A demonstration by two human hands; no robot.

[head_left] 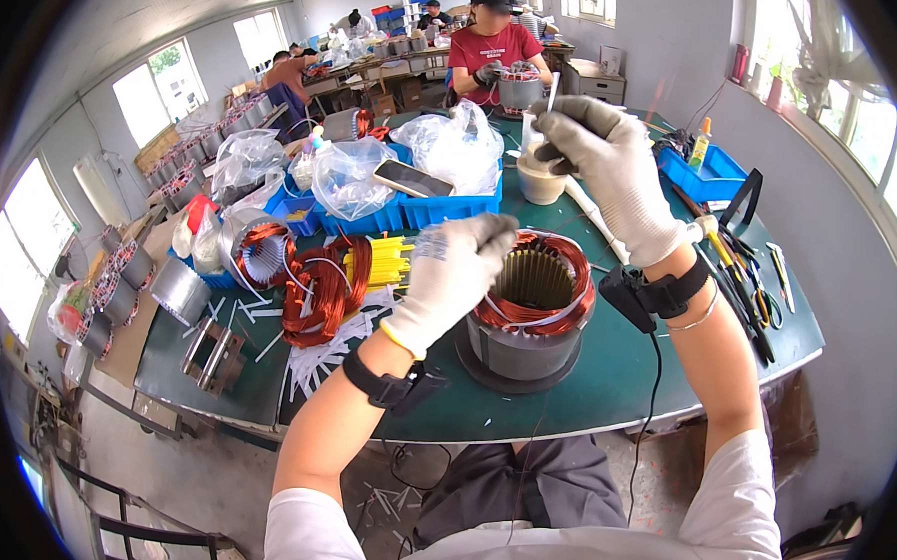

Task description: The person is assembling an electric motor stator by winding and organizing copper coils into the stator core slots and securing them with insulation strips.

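Note:
A grey motor stator (525, 353) with copper windings round its top stands upright on a dark round base in front of me. My left hand (449, 275), in a white glove with grey fingertips, is over the stator's left rim. Its fingers are drawn together; whatever they hold, if anything, is too small to make out. My right hand (614, 167), gloved alike, is raised beyond the stator with its fingers closed on a thin white stick (553, 88). Just below those fingers stands a cream-coloured cup (541, 184), partly hidden by them.
Left of the stator lie copper coils (318, 294), yellow strips (387, 261) and a metal cylinder (181, 290). Blue bins (441, 212) with plastic bags and a phone (413, 178) stand behind. Scissors (768, 308) and other tools lie at right. A co-worker (494, 47) works across the table.

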